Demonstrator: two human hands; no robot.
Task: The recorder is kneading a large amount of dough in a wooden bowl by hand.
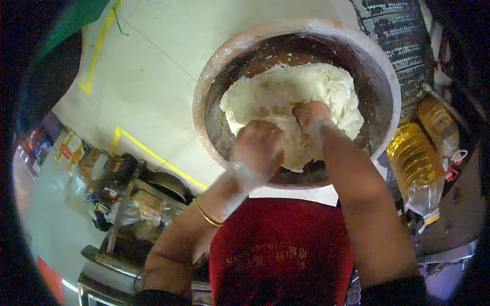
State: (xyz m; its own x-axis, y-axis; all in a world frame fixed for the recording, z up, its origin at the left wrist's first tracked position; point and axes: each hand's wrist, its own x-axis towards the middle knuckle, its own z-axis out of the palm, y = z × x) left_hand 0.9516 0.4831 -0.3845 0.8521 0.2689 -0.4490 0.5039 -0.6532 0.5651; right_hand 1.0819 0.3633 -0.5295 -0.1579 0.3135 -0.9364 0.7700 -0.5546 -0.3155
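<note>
A large mass of pale dough [329, 82] lies in a wide, deep basin [390, 80] with a flour-dusted rim. My right hand [312, 116], curled into a fist, is sunk into the middle of the dough, which hides the fingertips. Closer to me, my left hand [258, 143] is also curled, at the near left edge of the dough, and is blurred by motion. White flour or dough coats both wrists. Knuckle-sized dents mark the dough's surface just beyond my hands. A folded flap of dough hangs towards me between them.
The basin stands on a pale surface [153, 76] marked with yellow strips. At right lie a plastic bottle of yellow oil [411, 153] and another bottle [438, 114], beside a dark ridged panel [402, 42]. A dark pan [166, 183] and cluttered items are at lower left. A red apron [279, 237] covers my front.
</note>
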